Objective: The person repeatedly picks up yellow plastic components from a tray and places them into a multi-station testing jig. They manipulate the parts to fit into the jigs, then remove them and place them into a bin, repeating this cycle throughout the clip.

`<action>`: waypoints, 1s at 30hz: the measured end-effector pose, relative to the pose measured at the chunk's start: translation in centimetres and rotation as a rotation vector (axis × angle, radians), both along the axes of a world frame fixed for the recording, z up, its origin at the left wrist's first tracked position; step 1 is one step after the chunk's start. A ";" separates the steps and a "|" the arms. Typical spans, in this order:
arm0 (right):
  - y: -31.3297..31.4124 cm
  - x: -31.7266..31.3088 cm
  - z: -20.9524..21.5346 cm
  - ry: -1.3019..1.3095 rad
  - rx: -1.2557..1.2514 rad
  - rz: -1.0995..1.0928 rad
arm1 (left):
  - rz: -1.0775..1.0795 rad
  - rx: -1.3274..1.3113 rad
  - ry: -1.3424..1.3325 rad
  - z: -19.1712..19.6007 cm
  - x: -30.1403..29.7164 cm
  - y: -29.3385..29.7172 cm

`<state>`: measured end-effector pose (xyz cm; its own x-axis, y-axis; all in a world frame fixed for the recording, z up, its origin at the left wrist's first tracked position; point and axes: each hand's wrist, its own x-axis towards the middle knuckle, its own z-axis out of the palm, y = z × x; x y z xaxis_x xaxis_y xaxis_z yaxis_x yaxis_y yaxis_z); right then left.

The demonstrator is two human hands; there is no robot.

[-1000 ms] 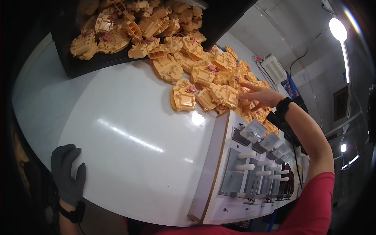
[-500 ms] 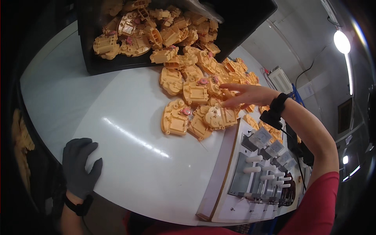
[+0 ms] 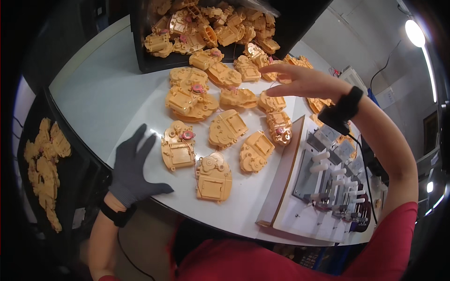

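My left hand [image 3: 131, 171], in a grey glove, is open over the table's near left edge, thumb and fingers spread. Just right of it lies a yellow-orange plastic housing [image 3: 178, 154] with a pink round piece and a thin wire. Another housing [image 3: 214, 182], with a square recess, lies nearest me. My bare right hand [image 3: 304, 84] stretches over the far right parts with fingers extended and apart, holding nothing. Below its fingers is a housing [image 3: 273, 102]; whether they touch cannot be told. Between the hands several more housings [image 3: 227, 128] lie spread out, some overlapping farther back.
A black bin [image 3: 140, 61] full of similar housings lies open at the back. At right stands a fixture [image 3: 318, 173] with white pegs on a raised board. More housings fill a dark container [image 3: 47, 173] at lower left. A white table [image 3: 89, 84] carries the loose parts.
The clustered housings are now spread nearer me across the table. My left hand has moved up and right toward them, fingers wider. My right hand remains over the far parts; the view has shifted.
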<state>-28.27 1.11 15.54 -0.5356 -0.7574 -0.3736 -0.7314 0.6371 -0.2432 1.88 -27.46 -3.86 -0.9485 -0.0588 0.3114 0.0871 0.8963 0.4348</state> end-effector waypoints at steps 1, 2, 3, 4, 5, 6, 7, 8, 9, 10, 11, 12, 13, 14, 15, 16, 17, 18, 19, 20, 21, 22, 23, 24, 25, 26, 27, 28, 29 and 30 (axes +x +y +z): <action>0.3 1.3 0.6 0.013 -0.028 0.042 | -0.023 -0.037 -0.034 0.4 0.4 1.1; 0.9 2.8 1.1 0.026 -0.053 0.074 | -0.072 -0.048 -0.026 0.5 0.4 2.0; 1.4 5.0 1.4 0.041 -0.099 0.131 | -0.119 -0.061 -0.018 0.4 0.4 2.7; 2.5 7.2 1.5 0.077 -0.114 0.195 | -0.103 -0.080 -0.021 0.4 0.3 3.5; 3.8 9.7 1.8 0.119 -0.122 0.248 | -0.093 -0.103 -0.016 0.2 0.0 3.9; 5.0 12.3 2.3 0.087 -0.097 0.216 | -0.082 -0.126 -0.012 0.1 -0.3 4.3; 6.0 14.9 2.7 0.055 -0.068 0.185 | -0.070 -0.145 -0.006 0.0 -0.5 4.7; 6.9 16.9 2.7 0.101 -0.058 0.235 | -0.040 -0.116 -0.008 0.1 -0.4 5.0; 8.1 18.9 2.7 0.150 -0.047 0.284 | -0.025 -0.116 0.002 0.0 -0.4 5.3; 9.1 20.8 2.7 0.116 -0.058 0.272 | -0.013 -0.116 0.012 -0.1 -0.5 5.6; 10.2 22.7 2.7 0.065 -0.088 0.250 | -0.004 -0.117 0.023 -0.4 -0.5 5.9; 11.1 24.4 2.5 0.013 -0.098 0.237 | 0.018 -0.137 0.082 -0.8 -0.4 6.1; 12.0 25.9 2.4 -0.036 -0.110 0.230 | 0.035 -0.117 0.087 -1.2 -0.3 6.1; 13.1 27.5 1.8 -0.084 -0.145 0.197 | 0.046 -0.092 0.098 -1.7 -0.4 6.1; 14.2 29.0 1.0 -0.133 -0.179 0.165 | 0.056 -0.066 0.107 -1.9 -0.3 6.2; 15.0 30.3 0.3 -0.161 -0.197 0.117 | 0.070 -0.104 0.161 -1.7 -0.3 6.3; 15.9 31.6 -0.6 -0.194 -0.229 0.064 | 0.084 -0.059 0.138 -1.5 -0.2 6.2; 16.9 32.8 -1.7 -0.229 -0.261 0.013 | 0.100 -0.014 0.115 -1.4 -0.1 6.2; 17.7 34.0 -2.6 -0.256 -0.292 -0.045 | 0.108 0.035 0.098 -1.3 -0.3 6.4; 18.3 35.0 -3.3 -0.293 -0.317 -0.104 | 0.105 0.016 0.159 -1.3 -0.4 6.7; 18.7 36.0 -4.0 -0.286 -0.334 -0.118 | 0.108 0.038 0.156 -1.4 -0.4 6.8; 19.0 36.8 -4.7 -0.279 -0.357 -0.132 | 0.110 0.055 0.152 -1.3 -0.6 6.9; 19.2 37.3 -5.2 -0.272 -0.380 -0.144 | 0.114 0.072 0.150 -1.3 -0.7 6.9; 19.0 37.7 -5.5 -0.282 -0.383 -0.166 | 0.134 0.081 0.169 -1.6 -0.9 6.7; 19.0 38.0 -6.0 -0.265 -0.395 -0.159 | 0.155 0.084 0.182 -2.0 -0.9 6.5; 18.9 38.3 -6.6 -0.247 -0.406 -0.152 | 0.177 0.088 0.195 -2.2 -0.9 6.4; 18.8 38.4 -7.2 -0.228 -0.417 -0.144 | 0.177 0.105 0.221 -2.2 -1.0 6.4; 18.8 38.4 -8.1 -0.234 -0.451 -0.149 | 0.177 0.123 0.241 -2.2 -1.0 6.6; 18.8 38.5 -8.8 -0.239 -0.467 -0.157 | 0.177 0.141 0.261 -2.1 -1.1 6.7; 18.8 38.8 -9.4 -0.242 -0.484 -0.165 | 0.181 0.149 0.261 -2.2 -1.1 6.9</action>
<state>10.53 19.89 6.10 -0.6034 -0.7864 -0.1319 -0.5185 0.5126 -0.6844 0.76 -20.56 -6.02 -0.8081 -0.2819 0.5172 0.0577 0.8360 0.5457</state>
